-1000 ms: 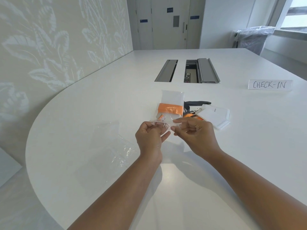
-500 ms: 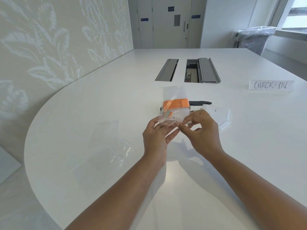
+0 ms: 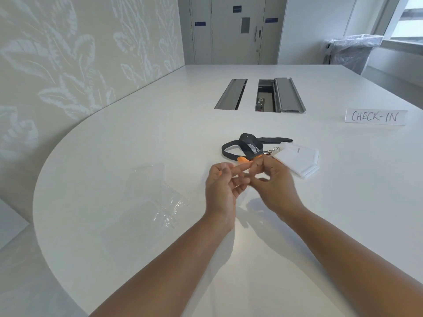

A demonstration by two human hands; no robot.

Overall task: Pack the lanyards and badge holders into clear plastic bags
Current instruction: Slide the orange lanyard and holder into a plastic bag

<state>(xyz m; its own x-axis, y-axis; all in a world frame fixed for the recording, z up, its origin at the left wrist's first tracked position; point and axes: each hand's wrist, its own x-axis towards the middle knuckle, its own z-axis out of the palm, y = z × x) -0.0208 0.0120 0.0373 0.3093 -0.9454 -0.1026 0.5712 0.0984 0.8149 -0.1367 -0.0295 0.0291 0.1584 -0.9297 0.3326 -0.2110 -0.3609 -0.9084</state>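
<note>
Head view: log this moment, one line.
left hand, right hand: together, grip unclear | orange fabric lanyard: behind them | black fabric lanyard, white plastic badge holders: unbagged

The left hand (image 3: 222,188) and right hand (image 3: 274,187) are bare. The left arm (image 3: 160,266) and right arm (image 3: 348,250) are bare too.

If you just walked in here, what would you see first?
The left hand and right hand are close together in the middle, blurred, beside an orange strap. Just behind them lie a black lanyard and, to its right, white badge holders. A CHECK-IN sign stands far right.
</note>
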